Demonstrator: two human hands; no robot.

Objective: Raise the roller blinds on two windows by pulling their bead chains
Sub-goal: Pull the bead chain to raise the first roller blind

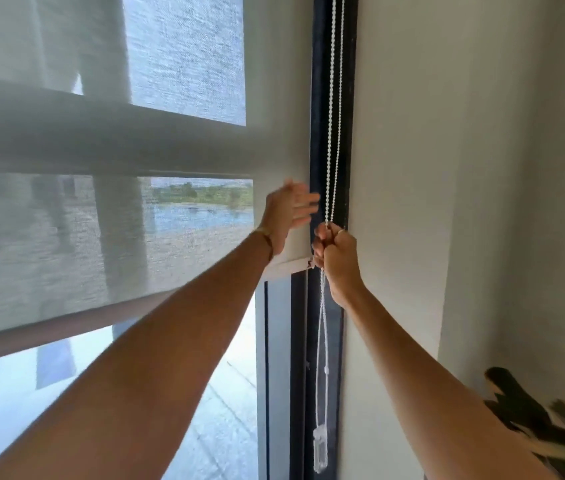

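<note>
Head view: the bead chain [332,109] hangs along the dark window frame [319,98], right of the roller blind [108,237].
Right hand [336,252]: fisted tight on the chain, level with the blind's bottom bar [288,265].
Left hand [289,211]: open, fingers spread, empty, just left of the chain.
Your pull: draw 1 strand straight down, parallel to the frame.
Next grip: take the chain above your fist with the free hand.
Watch: keep the tensioner [321,448] below from jerking.
</note>
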